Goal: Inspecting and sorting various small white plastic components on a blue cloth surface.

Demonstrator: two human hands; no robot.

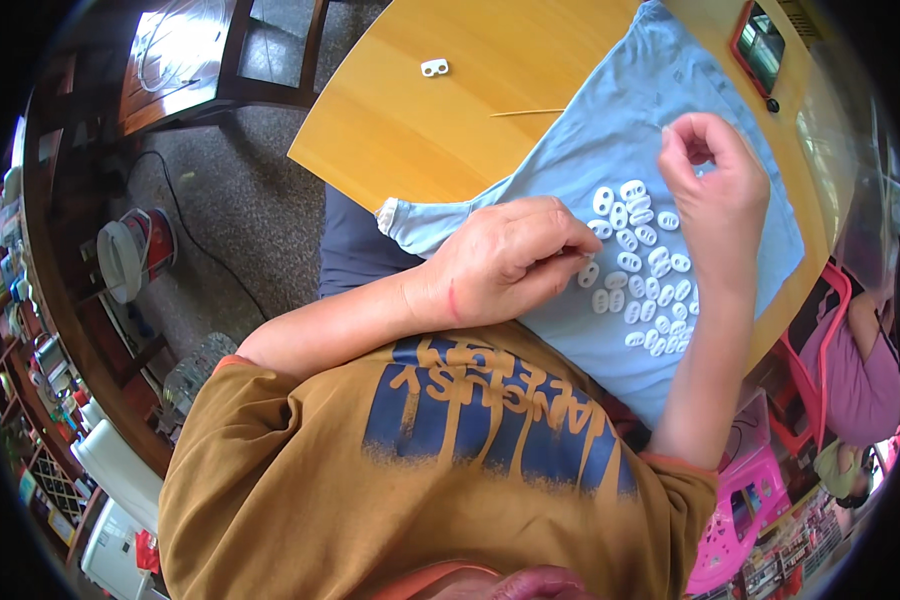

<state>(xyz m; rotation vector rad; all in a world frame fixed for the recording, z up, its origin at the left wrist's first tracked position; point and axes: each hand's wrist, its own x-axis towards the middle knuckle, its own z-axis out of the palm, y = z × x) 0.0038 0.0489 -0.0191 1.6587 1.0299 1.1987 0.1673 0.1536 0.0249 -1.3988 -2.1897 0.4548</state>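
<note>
Many small white oval pieces with two holes (pixel 627 240) lie in a loose cluster on a light blue cloth (pixel 590 150) spread over the table. At the cluster's left edge is my left hand (pixel 515 255), its thumb and fingers pinched together; whatever the tips hold is hidden. My right hand (pixel 715 170) is raised above the cloth, beyond the cluster's upper right. Its thumb and index finger meet in a pinch, and anything between them is too small to name. A separate white two-holed piece (pixel 434 68) sits on the bare wood at the far left.
A thin wooden stick (pixel 527 113) lies on the yellow wooden table (pixel 390 120), partly beside the cloth. A red-edged device with a dark screen (pixel 760 48) rests at the far right. Pink and red plastic chairs (pixel 735 530) and another person (pixel 860 370) are to the right.
</note>
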